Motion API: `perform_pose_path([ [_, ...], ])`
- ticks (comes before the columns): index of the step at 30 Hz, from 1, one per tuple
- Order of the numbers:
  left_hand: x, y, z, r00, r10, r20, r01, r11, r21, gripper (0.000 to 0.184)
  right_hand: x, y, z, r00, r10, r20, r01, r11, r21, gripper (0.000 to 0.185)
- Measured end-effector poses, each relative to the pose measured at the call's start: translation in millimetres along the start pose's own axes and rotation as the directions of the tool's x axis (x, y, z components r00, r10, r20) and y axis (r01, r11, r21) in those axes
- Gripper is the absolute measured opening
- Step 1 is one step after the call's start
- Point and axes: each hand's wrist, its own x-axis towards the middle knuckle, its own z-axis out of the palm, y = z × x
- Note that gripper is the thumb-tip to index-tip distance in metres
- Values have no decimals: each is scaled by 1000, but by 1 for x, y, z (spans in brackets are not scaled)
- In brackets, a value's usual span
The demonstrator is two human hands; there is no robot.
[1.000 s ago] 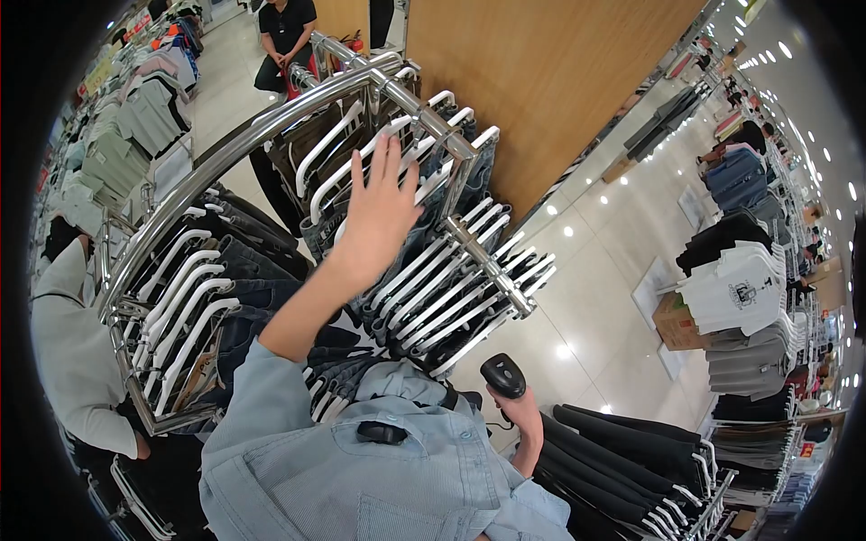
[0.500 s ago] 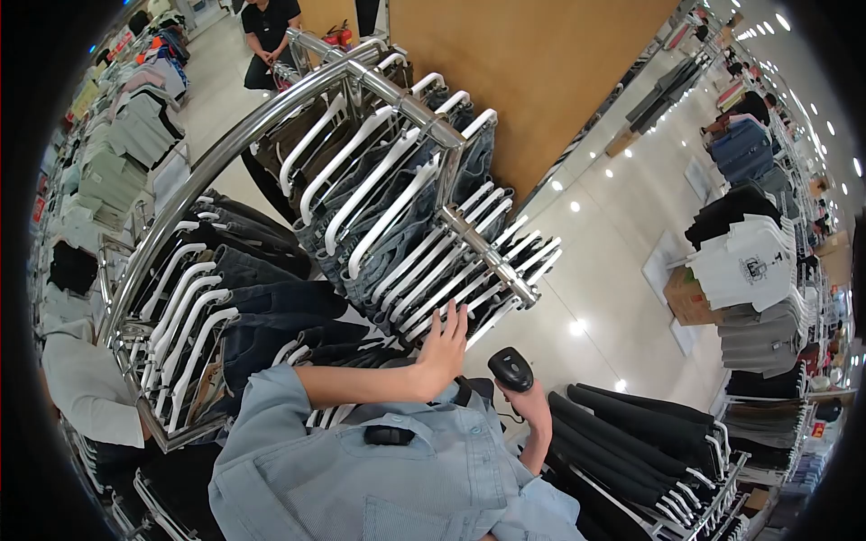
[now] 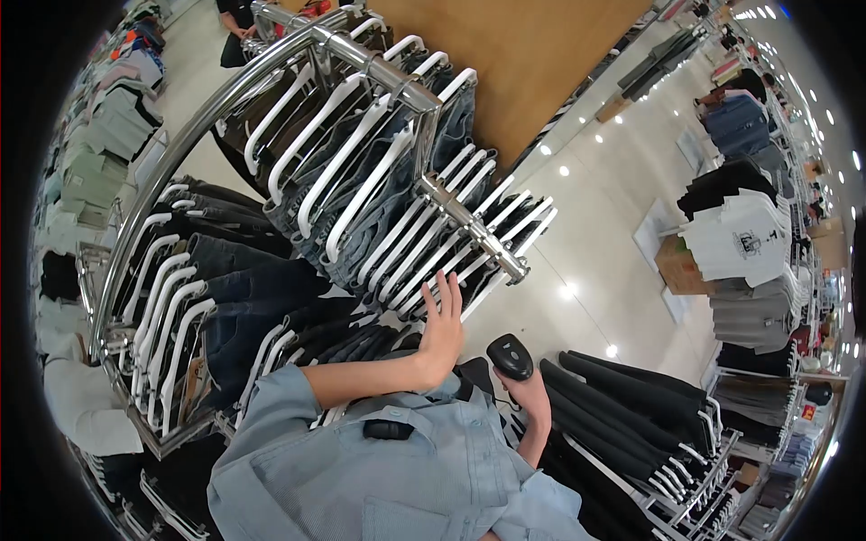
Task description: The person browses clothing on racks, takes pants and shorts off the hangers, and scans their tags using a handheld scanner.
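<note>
My left hand (image 3: 442, 329) reaches forward with its fingers stretched out, at the near end of a row of white hangers (image 3: 419, 248) holding dark trousers. Its fingertips overlap the closest hangers; whether they touch is hard to tell. Behind that row, jeans (image 3: 361, 194) hang from more white hangers on the same chrome rack (image 3: 392, 79). In my right hand (image 3: 532, 397) is a black barcode scanner (image 3: 511, 357), its rounded head pointing up and away from me. The fingers wrap around its handle, partly hidden by the scanner.
Black trousers (image 3: 622, 415) hang on a rack at the lower right. A cardboard box (image 3: 681, 266) stands by the white T-shirts (image 3: 740, 239) on the right. A wooden panel (image 3: 532, 72) rises behind the rack. One person (image 3: 81, 406) is at the left edge, another (image 3: 236, 32) at the top.
The rack and its clothes have shifted up and to the left in view. My left hand's fingertips sit slightly higher and further left, still stretched out. The scanner stays in my right hand.
</note>
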Motion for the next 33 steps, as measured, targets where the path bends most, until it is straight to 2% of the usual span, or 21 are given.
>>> perform_pose_path([
  [2,0,5,2,998,-45,-48,46,998,31,42,5,0,-2,999,-12,39,15,996,-83,30],
  [5,3,16,3,996,-83,6,83,995,55,47,9,-1,-12,993,-60,104,69,993,-91,30],
  [9,8,38,12,979,-195,-62,199,977,81,48,2,13,-34,982,-147,120,155,987,-52,30],
  [13,10,50,-2,971,-215,108,196,966,167,55,-19,48,-61,989,-130,70,133,990,-49,29],
  [15,13,58,-6,954,-266,138,239,953,185,54,-35,67,-74,989,-132,61,135,990,-48,29],
  [17,18,64,-8,941,-288,181,257,950,175,54,-54,79,-88,997,-56,44,59,996,-71,27],
  [20,25,75,9,920,-379,96,361,918,163,48,-70,114,-103,996,-66,63,68,997,-24,26],
  [22,27,78,20,912,-409,39,404,910,95,43,-77,130,-111,995,-49,84,50,999,-6,26],
  [24,27,84,36,869,-483,-105,486,874,10,44,-81,145,-119,990,-114,86,115,993,-12,26],
  [25,27,88,46,820,-531,-214,520,847,-110,45,-83,151,-124,988,-113,106,115,993,-12,26],
  [26,25,93,51,760,-597,-257,559,802,-210,47,-86,153,-128,987,-110,113,112,994,-9,26],
  [29,17,108,55,651,-685,-327,610,728,-313,55,-94,163,-139,986,-124,111,132,989,-72,27],
  [32,5,123,50,601,-731,-323,533,668,-519,61,-104,174,-149,987,-144,73,147,988,-45,27],
  [33,3,125,52,601,-728,-330,532,672,-515,61,-108,176,-152,987,-147,70,150,988,-38,27],
])
